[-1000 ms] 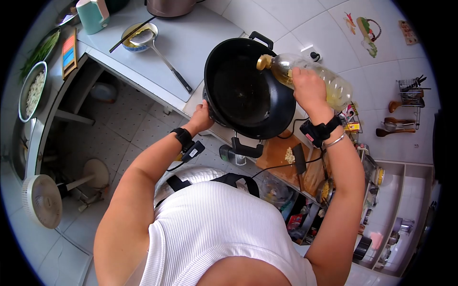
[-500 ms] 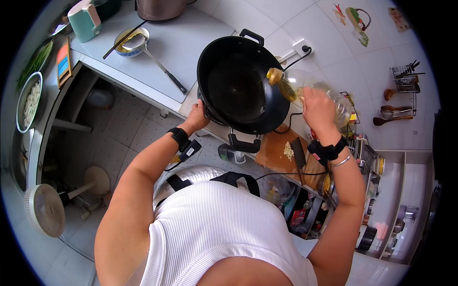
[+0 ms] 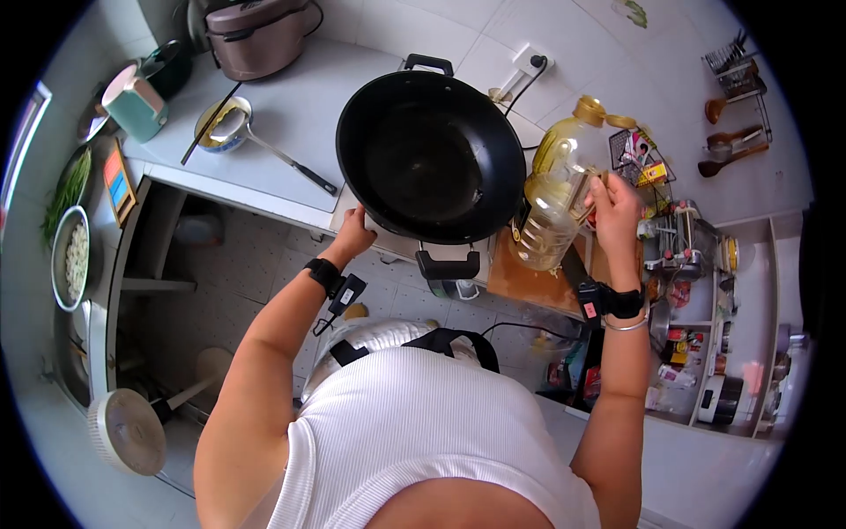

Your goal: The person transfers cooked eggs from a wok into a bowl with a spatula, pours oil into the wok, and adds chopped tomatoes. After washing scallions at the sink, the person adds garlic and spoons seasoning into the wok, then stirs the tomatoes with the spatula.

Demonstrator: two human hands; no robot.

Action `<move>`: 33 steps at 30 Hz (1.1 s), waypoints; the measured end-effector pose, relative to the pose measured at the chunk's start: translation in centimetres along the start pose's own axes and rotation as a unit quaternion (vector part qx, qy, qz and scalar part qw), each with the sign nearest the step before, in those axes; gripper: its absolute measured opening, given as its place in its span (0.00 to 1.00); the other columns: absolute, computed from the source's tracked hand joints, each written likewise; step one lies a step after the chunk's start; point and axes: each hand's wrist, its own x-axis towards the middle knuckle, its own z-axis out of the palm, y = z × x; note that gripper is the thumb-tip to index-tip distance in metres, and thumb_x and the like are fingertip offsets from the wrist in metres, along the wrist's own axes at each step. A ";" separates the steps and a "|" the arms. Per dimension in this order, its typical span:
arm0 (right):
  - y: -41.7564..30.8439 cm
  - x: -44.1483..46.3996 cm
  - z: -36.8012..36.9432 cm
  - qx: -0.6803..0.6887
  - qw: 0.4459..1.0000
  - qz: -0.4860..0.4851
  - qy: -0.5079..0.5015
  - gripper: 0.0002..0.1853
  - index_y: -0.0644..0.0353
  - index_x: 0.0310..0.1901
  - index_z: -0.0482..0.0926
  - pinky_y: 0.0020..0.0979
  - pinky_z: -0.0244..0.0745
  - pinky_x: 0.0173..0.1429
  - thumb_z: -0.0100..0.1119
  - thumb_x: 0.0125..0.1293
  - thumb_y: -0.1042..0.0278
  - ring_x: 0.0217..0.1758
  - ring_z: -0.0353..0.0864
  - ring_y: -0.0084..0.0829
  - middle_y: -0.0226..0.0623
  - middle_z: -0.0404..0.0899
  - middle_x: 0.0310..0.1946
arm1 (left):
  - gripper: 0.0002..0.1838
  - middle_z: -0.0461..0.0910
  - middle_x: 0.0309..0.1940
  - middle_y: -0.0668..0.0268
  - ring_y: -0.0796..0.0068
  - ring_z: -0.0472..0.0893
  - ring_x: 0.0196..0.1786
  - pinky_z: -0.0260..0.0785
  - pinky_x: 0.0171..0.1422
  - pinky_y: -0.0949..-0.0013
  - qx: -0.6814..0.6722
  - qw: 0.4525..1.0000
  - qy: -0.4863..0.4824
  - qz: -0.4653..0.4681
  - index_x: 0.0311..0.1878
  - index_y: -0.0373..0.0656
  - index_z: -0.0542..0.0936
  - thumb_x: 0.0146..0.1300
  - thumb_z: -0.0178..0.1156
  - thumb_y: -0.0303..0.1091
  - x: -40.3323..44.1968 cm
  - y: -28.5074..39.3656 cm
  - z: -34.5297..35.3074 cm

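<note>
My right hand (image 3: pixel 612 207) is closed round the handle of a clear plastic oil bottle (image 3: pixel 551 220). The bottle leans only slightly, its yellow flip cap (image 3: pixel 592 110) open, beside the right rim of a black wok (image 3: pixel 423 167). A thin shine of liquid shows on the wok's bottom. Below the wok's left side, my left hand (image 3: pixel 354 236) has its fingers curled at the front edge of the stove or counter; what they grip is hidden.
A bowl (image 3: pixel 242 110) with a spatula (image 3: pixel 295 167) and chopsticks stands left on the counter. A wooden cutting board (image 3: pixel 520 278) with a knife (image 3: pixel 573 269) lies right of the wok. A rice cooker (image 3: pixel 256 44), a bowl of chopped white pieces (image 3: pixel 59 273) and a fan (image 3: pixel 128 432) are farther left.
The oil bottle has swung from tipped over the wok to nearly upright and moved right, away from the rim. My left hand stays near the wok's lower left.
</note>
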 end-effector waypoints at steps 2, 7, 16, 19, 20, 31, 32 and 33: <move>1.1 -1.6 -1.7 0.104 0.994 0.011 0.021 0.11 0.62 0.34 0.75 0.20 0.63 0.27 0.52 0.65 0.62 0.20 0.67 0.15 0.25 0.73 0.19 | 0.32 0.64 0.52 0.43 0.47 0.68 0.55 0.64 0.59 0.63 -0.006 1.000 0.013 0.024 0.57 0.39 0.65 0.43 0.58 0.25 0.7 -2.2 0.4; 4.5 -9.5 -4.6 0.188 0.954 0.155 0.173 0.11 0.59 0.31 0.74 0.15 0.60 0.21 0.51 0.65 0.61 0.18 0.65 0.11 0.25 0.75 0.21 | 0.24 0.75 0.46 0.56 0.65 0.75 0.48 0.69 0.50 0.65 -0.205 0.971 -0.055 0.111 0.53 0.34 0.68 0.49 0.58 0.22 4.7 -13.0 0.8; 20.7 -23.8 -22.5 0.031 0.881 0.239 0.407 0.11 0.64 0.31 0.75 0.19 0.65 0.24 0.51 0.64 0.64 0.19 0.70 0.16 0.28 0.75 0.20 | 0.20 0.75 0.43 0.62 0.68 0.73 0.45 0.64 0.54 0.63 -0.283 0.945 0.164 -0.002 0.51 0.38 0.70 0.63 0.45 0.43 -0.8 -6.4 -0.6; 28.6 -29.2 -30.7 -0.079 0.839 0.277 0.462 0.12 0.64 0.34 0.76 0.24 0.67 0.28 0.54 0.61 0.61 0.21 0.72 0.19 0.30 0.76 0.19 | 0.15 0.77 0.33 0.59 0.64 0.76 0.35 0.68 0.42 0.60 0.192 0.973 0.116 0.050 0.39 0.36 0.76 0.62 0.47 0.39 0.2 -11.8 -3.9; 31.7 -30.8 -32.9 -0.095 0.816 0.289 0.491 0.12 0.63 0.34 0.76 0.28 0.68 0.30 0.55 0.60 0.60 0.22 0.74 0.24 0.34 0.77 0.20 | 0.15 0.78 0.30 0.59 0.63 0.77 0.32 0.69 0.38 0.59 0.372 0.922 0.067 0.082 0.35 0.36 0.78 0.62 0.48 0.38 0.8 -13.1 -5.1; 62.9 -42.9 -50.7 -0.211 0.686 0.476 0.508 0.16 0.62 0.33 0.76 0.45 0.69 0.42 0.53 0.59 0.55 0.37 0.76 0.52 0.51 0.78 0.31 | 0.12 0.78 0.26 0.60 0.63 0.77 0.29 0.68 0.33 0.59 0.574 0.816 0.073 0.015 0.28 0.40 0.78 0.56 0.51 0.38 -7.8 0.1 8.5; 65.3 -43.5 -51.6 -0.209 0.690 0.477 0.502 0.16 0.62 0.33 0.76 0.45 0.69 0.42 0.53 0.59 0.55 0.37 0.76 0.52 0.51 0.78 0.31 | 0.12 0.78 0.25 0.60 0.63 0.77 0.28 0.68 0.33 0.59 0.586 0.808 0.067 0.013 0.27 0.41 0.78 0.55 0.51 0.38 -8.5 0.7 8.9; 67.4 -43.9 -52.6 -0.208 0.677 0.485 0.513 0.16 0.63 0.33 0.76 0.45 0.69 0.43 0.53 0.59 0.55 0.38 0.76 0.53 0.52 0.78 0.32 | 0.11 0.78 0.25 0.60 0.63 0.77 0.28 0.68 0.32 0.59 0.598 0.799 0.062 0.010 0.27 0.41 0.78 0.55 0.51 0.38 -8.9 1.1 9.5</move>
